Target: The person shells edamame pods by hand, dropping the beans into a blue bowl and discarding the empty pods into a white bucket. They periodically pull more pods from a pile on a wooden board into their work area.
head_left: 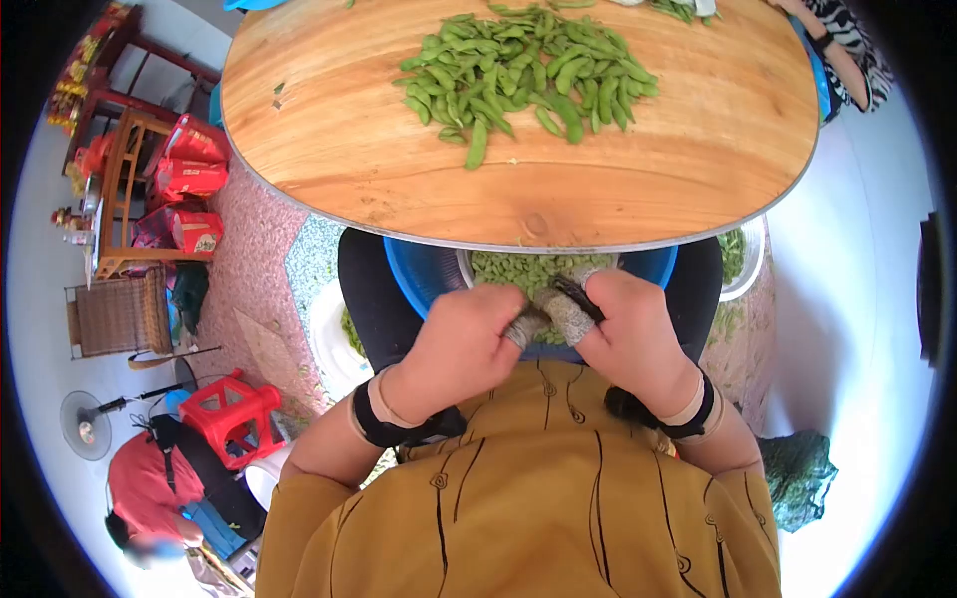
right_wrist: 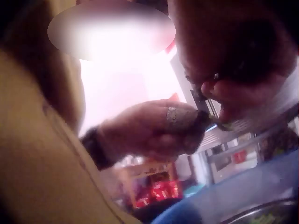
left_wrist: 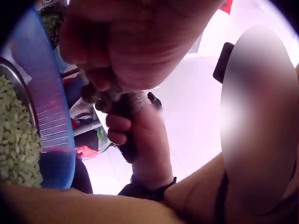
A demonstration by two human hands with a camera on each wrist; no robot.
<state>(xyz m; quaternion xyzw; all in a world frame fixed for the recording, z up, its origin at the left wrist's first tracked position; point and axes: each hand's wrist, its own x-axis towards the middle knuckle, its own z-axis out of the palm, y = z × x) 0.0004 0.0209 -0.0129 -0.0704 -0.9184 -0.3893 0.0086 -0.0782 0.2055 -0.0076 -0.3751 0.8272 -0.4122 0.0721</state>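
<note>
Wood tbl (head_left: 349, 184) ahead; shelled beans (head_left: 513, 266) below curled L/R fingers (head_left: 505, 299), can't tell what's held.

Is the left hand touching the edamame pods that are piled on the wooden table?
Apart. The head view shows bare wooden tabletop between the left hand and the piled edamame pods.

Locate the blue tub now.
In the head view, the blue tub is at centre, between the person's legs, partly hidden by the wooden table's near edge, around the bowl of shelled beans.
</note>
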